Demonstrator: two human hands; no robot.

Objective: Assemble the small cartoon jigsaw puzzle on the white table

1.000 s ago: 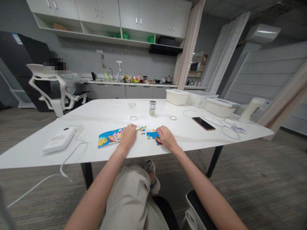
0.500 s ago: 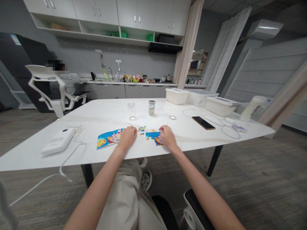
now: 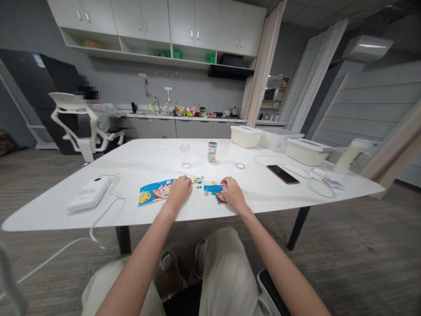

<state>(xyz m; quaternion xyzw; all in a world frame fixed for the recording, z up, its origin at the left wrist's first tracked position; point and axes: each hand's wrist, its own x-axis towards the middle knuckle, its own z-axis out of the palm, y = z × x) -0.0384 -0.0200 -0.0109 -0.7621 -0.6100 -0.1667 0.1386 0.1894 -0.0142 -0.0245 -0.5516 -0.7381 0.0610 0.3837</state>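
Observation:
My left hand (image 3: 180,189) lies palm down on the table, covering the right end of a colourful cartoon picture sheet (image 3: 151,193). Its fingers lie low beside a small heap of loose jigsaw pieces (image 3: 198,181). A partly assembled jigsaw puzzle (image 3: 210,189), blue with a red boat shape, lies to the right of those pieces. Over its right edge is my right hand (image 3: 232,192), fingers bent and tips drawn together. Whatever is between those fingertips is too small to make out. Part of the puzzle is hidden beneath this hand.
Behind the pieces stand a clear jar (image 3: 185,156) and a cartoon-printed can (image 3: 212,152), with a ring-shaped lid (image 3: 240,166) nearby. A phone (image 3: 283,174), cables and white boxes (image 3: 246,137) are on the right. A white device (image 3: 89,193) lies left. A person sits beyond the table.
The view has shifted, so the table appears slightly lower and further right. My legs have moved apart under the table. Both hands keep nearly the same places by the puzzle.

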